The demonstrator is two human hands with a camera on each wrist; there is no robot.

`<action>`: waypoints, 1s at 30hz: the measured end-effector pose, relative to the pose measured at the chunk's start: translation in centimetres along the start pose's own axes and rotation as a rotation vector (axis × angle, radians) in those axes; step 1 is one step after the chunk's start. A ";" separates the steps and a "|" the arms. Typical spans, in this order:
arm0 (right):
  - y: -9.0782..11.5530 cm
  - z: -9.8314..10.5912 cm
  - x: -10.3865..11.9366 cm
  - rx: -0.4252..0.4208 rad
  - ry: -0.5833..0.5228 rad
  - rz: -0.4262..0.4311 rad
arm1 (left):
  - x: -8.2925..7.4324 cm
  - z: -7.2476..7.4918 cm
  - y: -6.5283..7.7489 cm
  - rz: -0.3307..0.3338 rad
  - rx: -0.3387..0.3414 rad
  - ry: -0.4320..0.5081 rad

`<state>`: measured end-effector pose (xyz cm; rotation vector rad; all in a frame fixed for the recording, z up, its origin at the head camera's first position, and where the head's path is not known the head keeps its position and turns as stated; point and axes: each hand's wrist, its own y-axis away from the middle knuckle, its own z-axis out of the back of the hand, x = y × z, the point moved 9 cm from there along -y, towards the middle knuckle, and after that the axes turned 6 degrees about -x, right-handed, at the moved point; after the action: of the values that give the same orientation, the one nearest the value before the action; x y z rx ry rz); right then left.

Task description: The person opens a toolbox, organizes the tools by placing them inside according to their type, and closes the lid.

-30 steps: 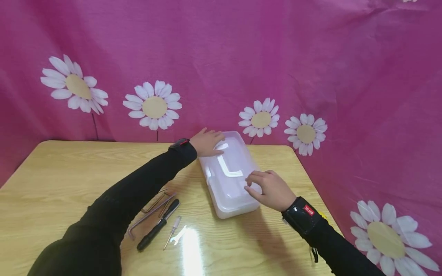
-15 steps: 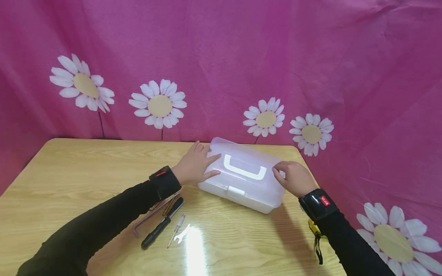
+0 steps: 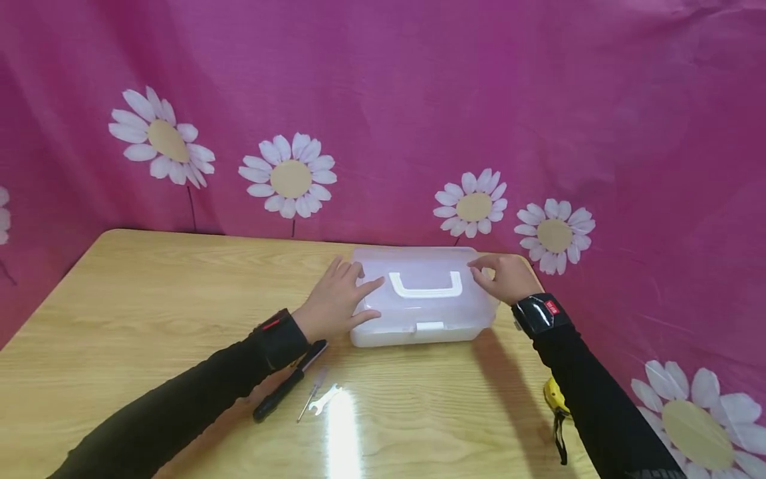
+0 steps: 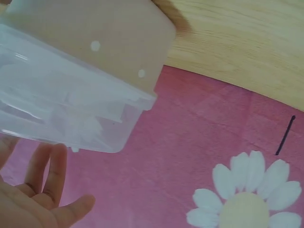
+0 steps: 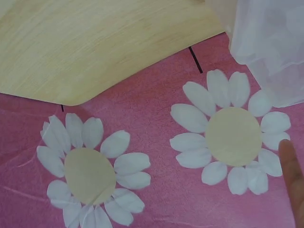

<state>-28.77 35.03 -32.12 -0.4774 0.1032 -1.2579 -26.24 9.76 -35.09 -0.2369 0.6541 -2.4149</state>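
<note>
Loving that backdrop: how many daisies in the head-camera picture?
6: two daisies upper left, two right of centre, one lower right, one cropped at left edge. More may hide.

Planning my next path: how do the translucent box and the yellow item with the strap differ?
The box is larger than the yellow item. The box is whitish and translucent, while the yellow item looks opaque, with a black strap. The box sits farther from the camera; the yellow item lies nearer, partly hidden by the right sleeve. Both are on the table.
</note>
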 end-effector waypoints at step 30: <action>8.6 -6.3 11.7 -0.321 0.128 0.419 | 1.6 -4.6 -3.3 -0.044 0.307 0.237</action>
<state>-19.50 24.23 -39.04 -0.6146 0.4947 -0.8597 -30.64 12.89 -37.40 0.1659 0.3715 -2.5674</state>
